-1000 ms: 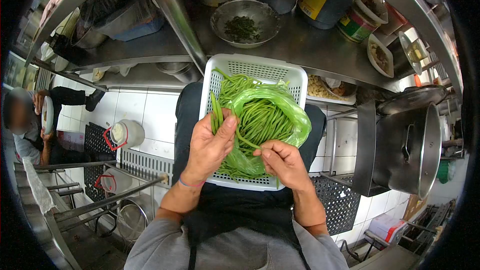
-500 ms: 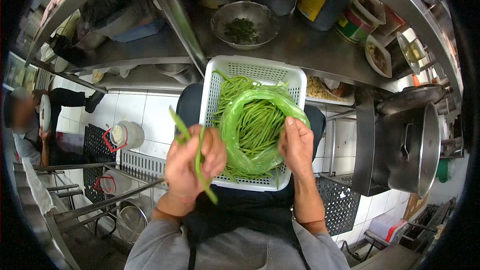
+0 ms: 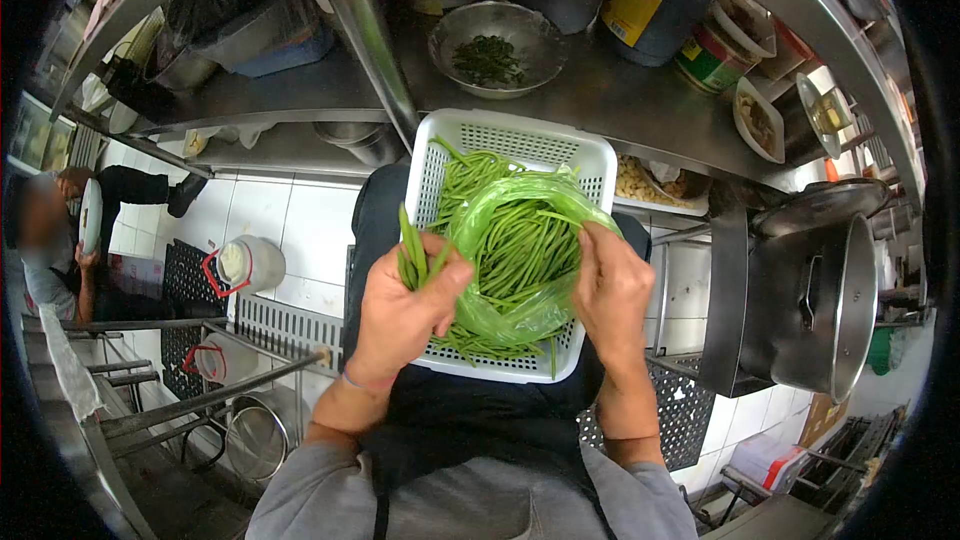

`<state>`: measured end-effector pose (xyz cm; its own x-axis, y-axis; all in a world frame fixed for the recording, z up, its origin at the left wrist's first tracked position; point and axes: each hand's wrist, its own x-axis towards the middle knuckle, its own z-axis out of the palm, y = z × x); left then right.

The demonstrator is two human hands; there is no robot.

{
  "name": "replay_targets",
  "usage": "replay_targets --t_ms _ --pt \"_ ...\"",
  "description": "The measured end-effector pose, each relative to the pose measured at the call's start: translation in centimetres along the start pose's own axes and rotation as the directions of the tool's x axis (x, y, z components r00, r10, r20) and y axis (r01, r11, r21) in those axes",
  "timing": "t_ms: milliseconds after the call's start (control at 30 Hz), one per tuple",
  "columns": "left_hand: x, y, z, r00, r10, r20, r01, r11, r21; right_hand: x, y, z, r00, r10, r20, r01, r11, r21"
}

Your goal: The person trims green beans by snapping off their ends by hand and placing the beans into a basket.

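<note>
A white plastic basket (image 3: 518, 126) rests on my lap with loose green beans (image 3: 468, 175) in it. Inside sits a translucent green plastic bag (image 3: 478, 208), its mouth spread open around a heap of green beans (image 3: 520, 260). My left hand (image 3: 405, 315) is closed around a few beans (image 3: 408, 248) left of the bag, their ends poking up past the fingers. At the bag's right rim, my right hand (image 3: 615, 285) pinches the end of a single green bean (image 3: 560, 219) between thumb and fingers.
Ahead is a metal shelf with a steel bowl (image 3: 498, 23) of chopped greens and several tubs. A large pot (image 3: 850, 310) stands to the right. On the left, a white bucket (image 3: 262, 265) stands on the tiled floor, and a person (image 3: 60, 260) holds a plate.
My right hand has shifted from gripping the bag's rim to pinching a bean there. The left hand has turned, and its beans now point upward rather than hanging down.
</note>
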<state>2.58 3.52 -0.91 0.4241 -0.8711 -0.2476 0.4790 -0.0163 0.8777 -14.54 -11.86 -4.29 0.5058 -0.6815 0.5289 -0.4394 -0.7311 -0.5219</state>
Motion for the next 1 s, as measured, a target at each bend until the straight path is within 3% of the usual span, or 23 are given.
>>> replay_targets --t_ms 33,67,167,200,300,333,467,600,700,733,800,833,867,900,933,967,1000 --pt "-0.4 0.3 0.7 0.998 0.040 -0.051 -0.029 0.978 0.208 0.0 -0.6 -1.1 0.999 -0.019 -0.028 0.020 1.000 0.018" --pt "-0.4 0.5 1.2 0.992 0.128 0.016 -0.127 0.943 0.308 0.0 -0.9 -2.2 0.999 -0.032 0.026 0.031 0.998 0.048" --pt "0.4 2.0 3.0 0.956 0.198 0.215 -0.286 0.782 0.554 -0.5 -1.3 -3.4 0.970 -0.172 0.172 0.137 0.970 0.199" --pt "1.0 1.3 2.9 0.936 0.281 0.212 -0.352 0.751 0.558 -1.0 -1.2 -3.3 0.965 -0.193 0.179 0.148 0.961 0.235" --pt "1.1 -0.1 2.5 0.970 0.234 -0.063 -0.214 0.949 0.230 -2.1 -1.5 -2.9 0.984 -0.119 0.132 0.071 0.945 0.320" --pt "1.0 -0.2 2.1 0.982 0.189 -0.011 -0.187 0.978 0.090 -2.5 -1.5 -3.0 0.988 -0.032 0.148 -0.024 0.932 0.362" --pt "0.6 -0.7 2.5 0.994 -0.053 0.092 0.039 0.988 0.152 -3.8 -1.9 -2.1 0.972 0.091 0.217 -0.192 0.840 0.508" --pt "0.5 -2.1 3.4 0.987 0.082 0.138 -0.116 0.959 0.259 -4.6 -2.9 -0.8 0.958 0.080 0.275 -0.228 0.797 0.560" --pt "0.6 -2.6 2.6 0.868 0.336 0.366 -0.483 0.742 0.464 -5.5 -2.5 0.3 0.975 0.160 0.157 -0.223 0.758 0.613" --pt "-0.1 -2.1 2.6 0.882 0.279 0.381 -0.448 0.750 0.487 -5.5 -2.3 0.6 0.962 0.238 0.131 -0.266 0.733 0.625" --pt "-0.2 -1.8 2.6 0.852 0.283 0.441 -0.476 0.771 0.423 -5.1 -0.8 0.5 0.835 0.409 0.368 -0.488 0.240 0.839" --pt "-0.3 -1.8 2.5 0.836 0.288 0.467 -0.488 0.780 0.391 -4.6 -0.3 0.4 0.751 0.426 0.504 -0.537 -0.049 0.842" --pt "-0.3 -1.7 2.2 0.910 0.201 0.363 -0.289 0.935 0.207 -4.0 -0.1 0.6 0.743 0.412 0.527 -0.497 -0.189 0.847" --pt "-0.3 -1.5 1.9 0.957 0.081 0.280 -0.080 0.997 -0.015 -3.4 0.1 0.7 0.727 0.425 0.540 -0.504 -0.204 0.839" --pt "-0.2 -1.4 1.5 0.972 -0.062 0.227 0.120 0.960 -0.252 -2.9 0.4 0.8 0.710 0.437 0.552 -0.512 -0.218 0.831" --pt "0.1 -1.3 1.2 0.979 -0.051 0.196 0.106 0.954 -0.280 -2.4 0.6 0.9 0.694 0.449 0.563 -0.519 -0.231 0.823" --pt "0.6 -1.1 0.8 0.986 -0.042 0.164 0.091 0.947 -0.309 -1.9 0.8 1.1 0.738 0.468 0.485 -0.564 0.035 0.825"
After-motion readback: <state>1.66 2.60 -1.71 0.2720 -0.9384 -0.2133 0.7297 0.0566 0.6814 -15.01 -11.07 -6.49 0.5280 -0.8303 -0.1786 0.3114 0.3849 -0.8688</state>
